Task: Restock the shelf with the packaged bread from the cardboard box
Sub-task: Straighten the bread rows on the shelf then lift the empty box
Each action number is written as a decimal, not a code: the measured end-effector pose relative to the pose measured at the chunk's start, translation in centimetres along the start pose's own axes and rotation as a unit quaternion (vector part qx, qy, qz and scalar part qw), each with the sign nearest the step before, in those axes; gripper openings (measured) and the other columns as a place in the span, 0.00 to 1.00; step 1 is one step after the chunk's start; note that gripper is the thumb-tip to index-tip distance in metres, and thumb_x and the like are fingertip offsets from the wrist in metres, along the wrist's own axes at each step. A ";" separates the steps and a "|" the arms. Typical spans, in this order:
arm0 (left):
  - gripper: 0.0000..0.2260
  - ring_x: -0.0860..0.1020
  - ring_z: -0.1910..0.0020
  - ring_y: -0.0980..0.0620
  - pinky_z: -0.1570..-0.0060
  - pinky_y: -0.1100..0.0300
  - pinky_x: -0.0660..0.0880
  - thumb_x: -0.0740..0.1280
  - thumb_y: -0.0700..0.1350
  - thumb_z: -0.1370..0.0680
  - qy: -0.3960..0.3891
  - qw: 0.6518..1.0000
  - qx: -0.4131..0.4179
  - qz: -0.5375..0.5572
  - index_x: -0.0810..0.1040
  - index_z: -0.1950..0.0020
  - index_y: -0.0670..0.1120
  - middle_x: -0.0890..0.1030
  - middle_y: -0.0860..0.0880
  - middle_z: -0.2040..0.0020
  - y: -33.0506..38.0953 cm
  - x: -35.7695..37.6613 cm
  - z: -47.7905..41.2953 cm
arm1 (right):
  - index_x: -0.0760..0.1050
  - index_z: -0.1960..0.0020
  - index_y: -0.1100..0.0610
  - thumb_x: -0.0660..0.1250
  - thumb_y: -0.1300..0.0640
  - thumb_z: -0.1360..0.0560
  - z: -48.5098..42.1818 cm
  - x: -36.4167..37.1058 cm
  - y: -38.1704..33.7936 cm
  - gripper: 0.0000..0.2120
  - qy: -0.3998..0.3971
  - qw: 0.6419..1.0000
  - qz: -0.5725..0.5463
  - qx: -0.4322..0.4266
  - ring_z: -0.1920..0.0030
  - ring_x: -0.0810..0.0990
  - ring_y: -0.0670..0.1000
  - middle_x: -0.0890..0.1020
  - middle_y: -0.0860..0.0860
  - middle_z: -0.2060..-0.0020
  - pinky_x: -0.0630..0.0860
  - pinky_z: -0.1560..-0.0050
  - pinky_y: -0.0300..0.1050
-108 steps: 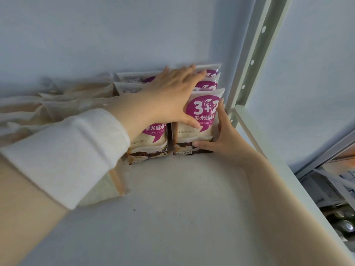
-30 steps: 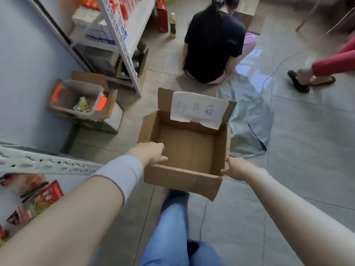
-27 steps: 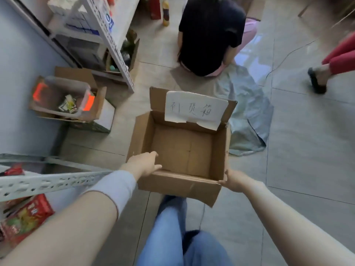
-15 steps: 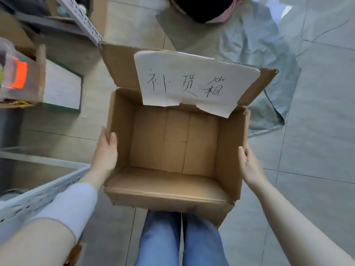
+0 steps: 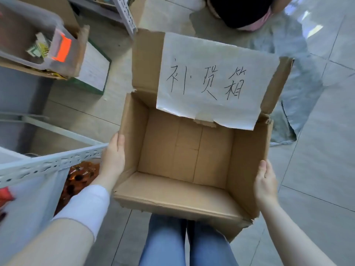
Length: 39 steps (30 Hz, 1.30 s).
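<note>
The cardboard box (image 5: 184, 162) is hanging over the person's jeans (image 5: 167, 242), squeezed between two flat palms, and its floor is showing bare. No packaged bread is lying inside, and none is showing anywhere in view. The left hand (image 5: 113, 156) is pressing the outside of the left wall, fingers straight and together. The right hand (image 5: 266, 181) is doing the same on the right wall, fingers laid straight along the cardboard. A paper label (image 5: 211, 79) with handwriting is sitting on the raised back flap. The shelf (image 5: 48, 165) is showing its perforated rail just beside the left wrist, with orange snack packets (image 5: 82, 175) under it. Empty like this, the box is looking light but floppy, with thin walls and ragged corners, so a palm squeeze risks bowing the sides in. I'd judge a hold under the base, or on the rim near the corners, to be the safer one.
</note>
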<state>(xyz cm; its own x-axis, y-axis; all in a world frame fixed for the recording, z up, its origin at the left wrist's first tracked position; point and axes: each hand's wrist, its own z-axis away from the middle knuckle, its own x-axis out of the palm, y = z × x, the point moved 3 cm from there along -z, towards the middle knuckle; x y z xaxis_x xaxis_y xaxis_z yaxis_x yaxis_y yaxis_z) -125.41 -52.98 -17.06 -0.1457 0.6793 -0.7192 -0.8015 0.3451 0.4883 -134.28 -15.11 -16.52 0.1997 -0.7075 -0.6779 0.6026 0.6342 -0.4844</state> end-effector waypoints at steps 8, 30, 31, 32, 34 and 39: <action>0.20 0.70 0.34 0.40 0.36 0.55 0.64 0.51 0.48 0.18 0.084 0.990 -0.083 0.079 0.67 0.30 0.40 0.73 0.38 0.33 -2.6 -8.0 15.4 | 0.62 0.28 0.60 0.48 0.52 0.18 7.6 -6.7 -4.4 0.22 -0.078 0.989 0.062 -0.110 0.29 0.64 0.58 0.68 0.58 0.30 0.58 0.30 0.49; 0.20 0.76 0.44 0.35 0.47 0.49 0.70 0.50 0.51 0.18 0.398 0.741 -0.465 0.276 0.69 0.33 0.44 0.78 0.36 0.41 -34.0 -13.9 64.7 | 0.69 0.35 0.62 0.47 0.51 0.18 51.2 6.4 -5.5 0.21 -0.334 0.705 0.336 -0.528 0.39 0.72 0.67 0.75 0.65 0.39 0.67 0.40 0.57; 0.20 0.76 0.45 0.36 0.49 0.50 0.69 0.50 0.51 0.18 0.421 0.719 -0.478 0.279 0.70 0.33 0.42 0.78 0.36 0.42 -35.7 -13.6 67.6 | 0.68 0.35 0.63 0.47 0.51 0.18 54.6 7.8 -4.0 0.21 -0.349 0.678 0.344 -0.548 0.38 0.72 0.66 0.75 0.65 0.38 0.67 0.39 0.57; 0.20 0.76 0.45 0.36 0.51 0.51 0.68 0.49 0.51 0.18 0.434 0.706 -0.486 0.279 0.71 0.34 0.42 0.78 0.36 0.43 -36.5 -13.3 69.3 | 0.67 0.33 0.63 0.47 0.52 0.18 56.6 8.7 -3.2 0.21 -0.359 0.662 0.351 -0.557 0.37 0.71 0.66 0.73 0.65 0.37 0.66 0.38 0.57; 0.21 0.76 0.45 0.36 0.49 0.50 0.69 0.49 0.52 0.18 0.453 0.661 -0.525 0.287 0.71 0.35 0.41 0.78 0.37 0.44 -38.4 -12.6 73.5 | 0.64 0.31 0.63 0.47 0.51 0.18 61.5 10.9 -1.3 0.23 -0.377 0.624 0.372 -0.575 0.34 0.68 0.65 0.71 0.64 0.34 0.64 0.35 0.57; 0.21 0.73 0.40 0.36 0.40 0.46 0.68 0.49 0.53 0.18 0.528 0.509 -0.577 0.359 0.69 0.32 0.43 0.76 0.37 0.38 -42.5 -11.0 83.4 | 0.62 0.28 0.59 0.46 0.48 0.19 75.8 15.9 5.0 0.24 -0.430 0.494 0.417 -0.631 0.33 0.68 0.65 0.70 0.63 0.32 0.63 0.33 0.57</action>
<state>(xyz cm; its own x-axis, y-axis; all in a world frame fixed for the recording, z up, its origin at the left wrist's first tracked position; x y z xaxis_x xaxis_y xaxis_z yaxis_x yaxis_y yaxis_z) -41.34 -21.08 11.27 -0.3846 -0.5753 -0.7219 -0.0401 -0.7709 0.6357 -69.54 -46.80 12.18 0.5529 0.4358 -0.7102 -0.8182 0.1225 -0.5618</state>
